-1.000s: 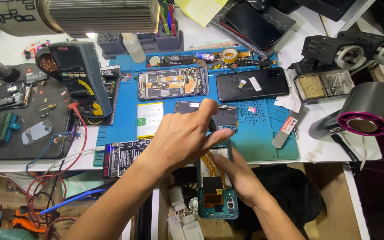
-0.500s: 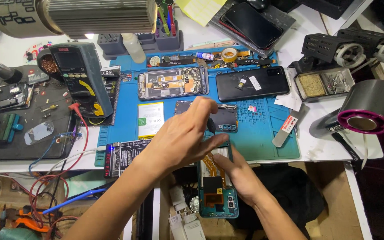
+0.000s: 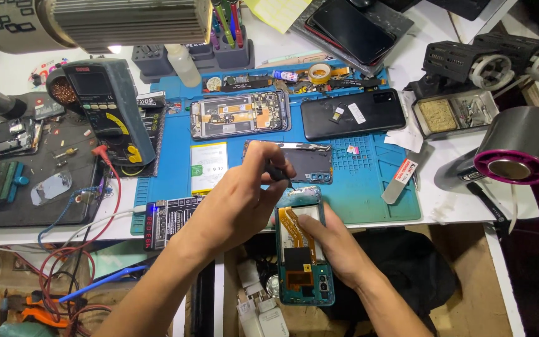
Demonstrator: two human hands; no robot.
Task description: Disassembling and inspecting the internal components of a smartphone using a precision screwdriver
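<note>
Your left hand (image 3: 238, 203) fingers pinched on dark tool (image 3: 277, 173), tip over open phone (image 3: 304, 256). Your right hand (image 3: 335, 246) fingers curled, steadying phone at mat (image 3: 369, 187) front edge.

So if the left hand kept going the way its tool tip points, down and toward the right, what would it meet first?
The left hand pinches a thin dark tool angled down at the top end of the opened teal phone that the right hand steadies. It would probably meet that phone's top edge first, though depth is unclear.

The left hand (image 3: 244, 200) pinches a dark tool (image 3: 277, 172) over an opened phone (image 3: 304, 256), steadied by the right hand (image 3: 335, 246).
</note>
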